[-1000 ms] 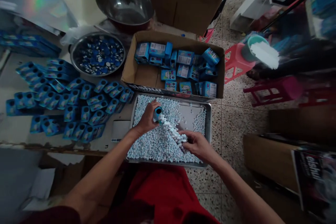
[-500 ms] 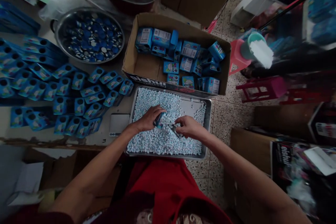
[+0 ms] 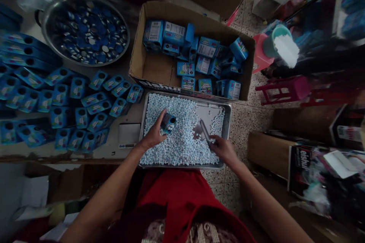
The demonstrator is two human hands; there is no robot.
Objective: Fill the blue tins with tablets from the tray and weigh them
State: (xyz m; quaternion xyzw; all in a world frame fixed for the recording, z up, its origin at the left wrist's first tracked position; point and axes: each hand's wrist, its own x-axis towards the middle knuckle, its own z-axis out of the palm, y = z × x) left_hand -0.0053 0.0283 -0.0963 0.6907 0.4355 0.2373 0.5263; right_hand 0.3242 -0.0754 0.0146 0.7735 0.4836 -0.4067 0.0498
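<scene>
My left hand (image 3: 155, 132) is closed around a small blue box (image 3: 169, 122), tilted above the tray, with its round hole facing up and a few pale candies at its lower edge. In my right hand (image 3: 222, 149) is a metal scoop (image 3: 204, 131), held low over a patch of bare tray to the right of the box. Beneath both hands, many small light blue and white candies (image 3: 162, 152) are spread across the metal tray (image 3: 229, 121).
A cardboard box (image 3: 152, 66) of blue boxes stands behind the tray. To the left are rows of blue boxes (image 3: 81, 117) with round holes, a small flat scale (image 3: 129, 134), and a metal bowl (image 3: 125, 41) of blue-and-silver caps. A magenta stool (image 3: 302, 87) stands at right.
My right hand has moved right and down with the scoop, away from the blue box. My left hand has shifted slightly left, the box now showing its hole. The view has shifted a little.
</scene>
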